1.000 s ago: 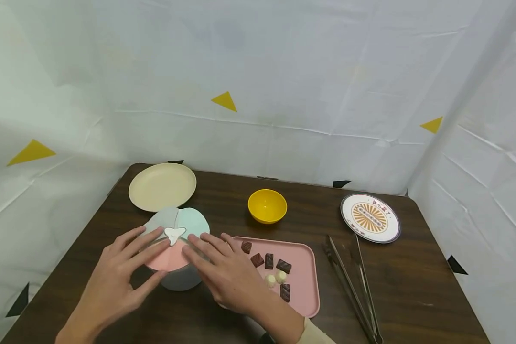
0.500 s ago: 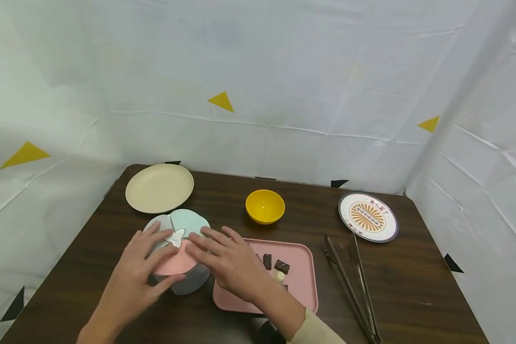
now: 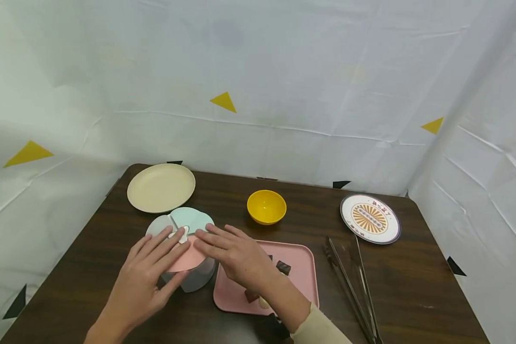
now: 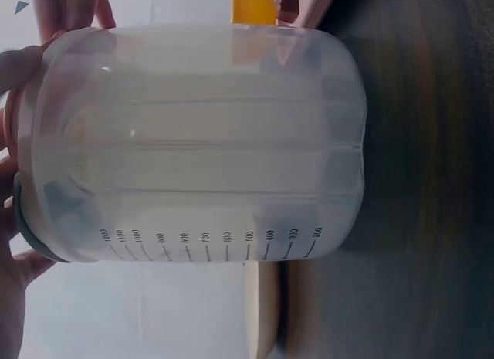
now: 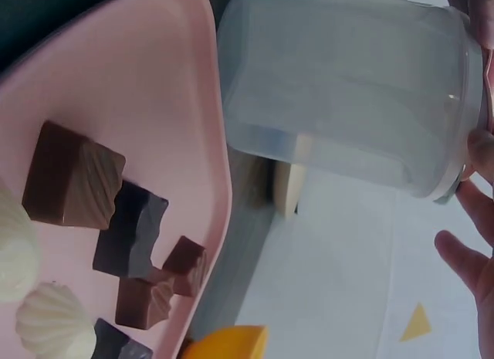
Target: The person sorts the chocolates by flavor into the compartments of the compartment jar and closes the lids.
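A translucent storage canister (image 3: 199, 278) with a pink, mint and grey sectioned lid (image 3: 192, 219) stands upright on the table. Measuring marks run along its side in the left wrist view, and its inside looks plain through the clouded wall. A small white knob sits at the lid's middle, partly covered by fingers. My left hand (image 3: 143, 277) lies over the lid's left side with extended fingers, its thumb at the front rim. From the right, my right hand (image 3: 241, 258) rests straight fingers on the lid's pink and mint edge.
A pink tray (image 3: 229, 294) with several chocolates (image 5: 127, 228) sits right of the canister, partly under my right forearm. Behind are a cream plate (image 3: 161, 188) and a yellow bowl (image 3: 266, 207). Metal tongs (image 3: 352, 286) and a patterned plate (image 3: 370, 219) lie at the right.
The canister has shifted a little to the right, and its lid has turned slightly counterclockwise. My left hand has moved right with it; my right hand has moved slightly right, fingers still on the lid.
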Tool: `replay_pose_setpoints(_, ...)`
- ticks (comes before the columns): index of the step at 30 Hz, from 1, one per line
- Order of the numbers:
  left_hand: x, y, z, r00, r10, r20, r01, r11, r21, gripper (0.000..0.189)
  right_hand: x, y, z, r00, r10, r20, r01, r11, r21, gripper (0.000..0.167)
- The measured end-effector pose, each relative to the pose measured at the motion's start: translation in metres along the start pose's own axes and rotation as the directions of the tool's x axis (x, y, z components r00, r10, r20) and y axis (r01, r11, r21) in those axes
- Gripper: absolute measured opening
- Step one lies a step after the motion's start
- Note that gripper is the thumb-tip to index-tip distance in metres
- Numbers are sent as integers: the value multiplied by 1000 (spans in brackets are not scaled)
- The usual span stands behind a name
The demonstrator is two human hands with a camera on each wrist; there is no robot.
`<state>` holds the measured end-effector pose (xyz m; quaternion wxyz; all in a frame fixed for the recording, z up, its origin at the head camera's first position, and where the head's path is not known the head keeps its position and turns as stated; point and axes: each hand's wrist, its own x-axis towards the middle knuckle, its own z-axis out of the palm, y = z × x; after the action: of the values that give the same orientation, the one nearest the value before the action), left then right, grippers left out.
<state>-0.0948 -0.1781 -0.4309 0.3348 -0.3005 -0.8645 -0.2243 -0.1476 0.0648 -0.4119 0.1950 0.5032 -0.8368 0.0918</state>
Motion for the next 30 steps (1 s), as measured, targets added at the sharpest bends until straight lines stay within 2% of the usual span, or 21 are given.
replay_pose_setpoints(6,1,0,4,999,29,-36,-28,999,16,51,0,6,1,1000,-7,-21,8,998,57,59)
replay_pose_setpoints(15,1,3,8,999,-5,-40,6,1000,24,52,-1,11,2,1000,-6,-1,6,994,105,61)
replay_pose_setpoints(21,3,5,9,997,-31,-64,32,999,3,50,3,12,1,999,11,-30,-7,990,138,62)
replay_pose_setpoints(27,5,4,8,995,-42,-87,37,997,-67,44,7,10,-2,994,88,-64,-68,964,257,47)
replay_pose_setpoints(30,6,4,7,992,-63,-112,50,992,-119,40,7,9,-3,986,158,-53,-130,927,352,49)
